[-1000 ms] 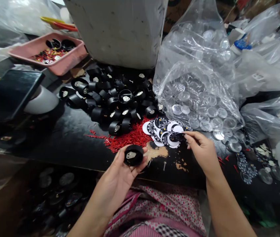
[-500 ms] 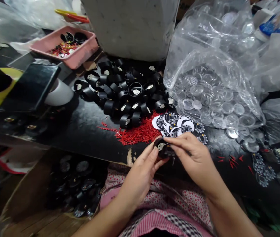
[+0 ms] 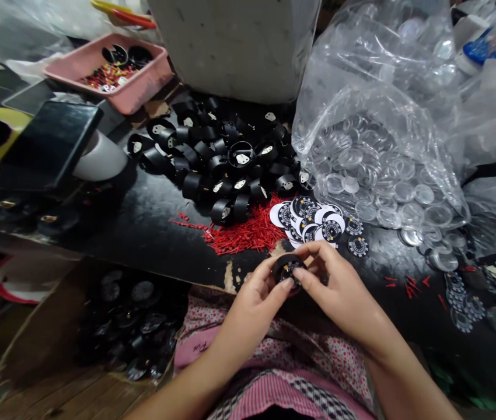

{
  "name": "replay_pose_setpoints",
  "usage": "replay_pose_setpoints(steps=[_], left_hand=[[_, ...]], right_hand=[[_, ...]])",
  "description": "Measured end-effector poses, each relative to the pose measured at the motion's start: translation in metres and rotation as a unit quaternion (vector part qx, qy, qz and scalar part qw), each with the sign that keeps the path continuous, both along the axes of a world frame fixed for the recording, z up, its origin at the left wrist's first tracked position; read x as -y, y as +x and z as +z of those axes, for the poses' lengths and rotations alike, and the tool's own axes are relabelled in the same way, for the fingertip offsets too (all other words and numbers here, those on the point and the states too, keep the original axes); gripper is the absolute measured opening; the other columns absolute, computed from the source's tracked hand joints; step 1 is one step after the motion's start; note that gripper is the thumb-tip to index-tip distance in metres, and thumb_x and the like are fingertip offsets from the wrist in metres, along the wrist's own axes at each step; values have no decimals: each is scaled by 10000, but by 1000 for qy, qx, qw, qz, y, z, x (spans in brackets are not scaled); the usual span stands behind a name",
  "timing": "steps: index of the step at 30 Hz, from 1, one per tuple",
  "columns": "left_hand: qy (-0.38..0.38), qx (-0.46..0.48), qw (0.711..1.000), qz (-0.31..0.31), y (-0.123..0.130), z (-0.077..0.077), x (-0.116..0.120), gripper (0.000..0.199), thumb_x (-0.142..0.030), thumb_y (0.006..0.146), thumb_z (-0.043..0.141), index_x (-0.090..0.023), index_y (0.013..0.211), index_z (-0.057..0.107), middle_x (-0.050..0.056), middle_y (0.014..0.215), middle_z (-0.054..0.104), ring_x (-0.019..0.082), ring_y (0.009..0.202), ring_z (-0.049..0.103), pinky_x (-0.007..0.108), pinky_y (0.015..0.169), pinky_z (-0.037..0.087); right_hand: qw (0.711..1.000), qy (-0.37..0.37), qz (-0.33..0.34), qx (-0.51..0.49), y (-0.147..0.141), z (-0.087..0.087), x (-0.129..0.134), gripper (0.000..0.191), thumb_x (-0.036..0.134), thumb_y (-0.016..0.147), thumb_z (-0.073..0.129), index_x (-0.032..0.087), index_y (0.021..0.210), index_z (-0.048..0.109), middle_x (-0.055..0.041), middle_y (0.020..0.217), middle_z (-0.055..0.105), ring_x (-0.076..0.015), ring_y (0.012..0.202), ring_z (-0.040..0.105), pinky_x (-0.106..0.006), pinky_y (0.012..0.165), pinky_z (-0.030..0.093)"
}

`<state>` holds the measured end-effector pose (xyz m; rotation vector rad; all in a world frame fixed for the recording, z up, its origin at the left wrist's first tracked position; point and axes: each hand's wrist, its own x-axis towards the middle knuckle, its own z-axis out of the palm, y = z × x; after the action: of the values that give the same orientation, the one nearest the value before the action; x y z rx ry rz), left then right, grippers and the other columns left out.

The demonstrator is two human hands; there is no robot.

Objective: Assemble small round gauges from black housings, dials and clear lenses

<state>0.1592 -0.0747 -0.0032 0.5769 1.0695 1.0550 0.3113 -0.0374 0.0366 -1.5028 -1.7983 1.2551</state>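
A round black gauge housing (image 3: 278, 266) is held between both hands, above the near edge of the table. A dark dial with white and yellow marks shows in its opening. My left hand (image 3: 261, 297) wraps its left side, thumb against the lower rim. My right hand (image 3: 331, 283) grips the right side, its thumb pressed on the dial. Just beyond the hands lie a pile of printed dial discs (image 3: 332, 229) and a heap of thin red pointers (image 3: 248, 233). Farther back are many black housings (image 3: 193, 186), some with pale plates inside.
A clear plastic bag (image 3: 327, 116) of transparent round covers (image 3: 362, 201) stands right. At left are a pink tray (image 3: 143, 76) and a phone (image 3: 46, 146) leaning by a white cup (image 3: 105, 160). A cardboard box (image 3: 33, 332) of finished-looking gauges sits below the table edge.
The housing has turned so its opening now faces up toward me, with the dial showing in it. My right thumb has come down onto the dial, and my left thumb has shifted lower.
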Motion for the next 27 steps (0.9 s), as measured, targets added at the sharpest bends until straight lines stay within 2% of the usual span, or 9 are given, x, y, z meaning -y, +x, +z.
replay_pose_setpoints(steps=[5, 7, 9, 11, 15, 18, 22, 25, 27], left_hand=[[-3, -84, 996, 7, -19, -5, 7, 300, -261, 790, 735, -255, 1088, 703, 46, 1162, 736, 253, 1138, 664, 395, 1048, 488], [-21, -68, 995, 68, -29, -7, 4, 307, -290, 823, 712, -265, 1126, 677, 39, 1148, 737, 250, 1132, 669, 408, 1047, 491], [-26, -20, 991, 129, -36, -7, -3, 278, -298, 853, 683, -256, 1127, 662, 41, 1145, 734, 247, 1152, 660, 416, 1055, 489], [-10, 19, 988, 155, -39, -6, -13, 239, -280, 857, 677, -235, 1092, 675, 49, 1151, 730, 243, 1182, 642, 403, 1073, 479], [30, 28, 988, 152, -37, -8, -35, 227, -254, 842, 684, -238, 1068, 687, 38, 1164, 721, 232, 1202, 626, 386, 1094, 458], [47, 4, 987, 157, -35, -10, -38, 240, -262, 849, 674, -259, 1090, 672, 24, 1164, 714, 215, 1173, 634, 357, 1036, 498], [16, -9, 990, 139, -35, -6, -20, 279, -294, 857, 673, -290, 1135, 646, 20, 1175, 710, 209, 1087, 665, 325, 919, 551], [-25, 35, 993, 106, -33, 0, -4, 277, -282, 840, 696, -252, 1111, 650, 48, 1143, 722, 238, 1092, 671, 352, 926, 554], [-35, 61, 991, 114, -31, 1, 0, 257, -268, 838, 701, -237, 1088, 650, 57, 1117, 732, 244, 1101, 671, 366, 946, 549]], right_hand=[[997, 14, 73, 7, -4, -3, 1, 234, 191, 932, 516, 222, 1153, 588, -56, 1105, 674, -170, 926, 642, -337, 831, 509], [989, 65, 96, 94, -5, -9, -11, 237, 231, 953, 513, 201, 1162, 622, -82, 1090, 682, -212, 955, 635, -389, 861, 489], [963, 124, 100, 216, -4, -15, -25, 272, 225, 965, 488, 176, 1186, 639, -114, 1057, 677, -267, 989, 616, -449, 873, 458], [939, 156, 91, 293, 0, -21, -36, 314, 192, 964, 462, 163, 1227, 630, -134, 1045, 664, -294, 1001, 602, -465, 861, 443], [937, 186, 66, 287, 1, -25, -40, 283, 184, 963, 460, 164, 1179, 641, -117, 1014, 664, -266, 976, 607, -420, 862, 436], [929, 203, 69, 303, -9, -25, -38, 207, 213, 965, 483, 164, 1071, 654, -99, 989, 677, -262, 949, 615, -404, 837, 422], [902, 219, 81, 363, -24, -27, -42, 157, 189, 948, 483, 173, 933, 639, -99, 935, 681, -253, 872, 612, -382, 758, 390], [904, 203, 97, 363, -26, -27, -46, 129, 179, 926, 509, 180, 863, 622, -89, 894, 685, -243, 841, 612, -378, 740, 371], [913, 179, 97, 354, -24, -25, -46, 121, 182, 918, 528, 182, 832, 613, -73, 856, 689, -229, 796, 609, -380, 742, 362]])
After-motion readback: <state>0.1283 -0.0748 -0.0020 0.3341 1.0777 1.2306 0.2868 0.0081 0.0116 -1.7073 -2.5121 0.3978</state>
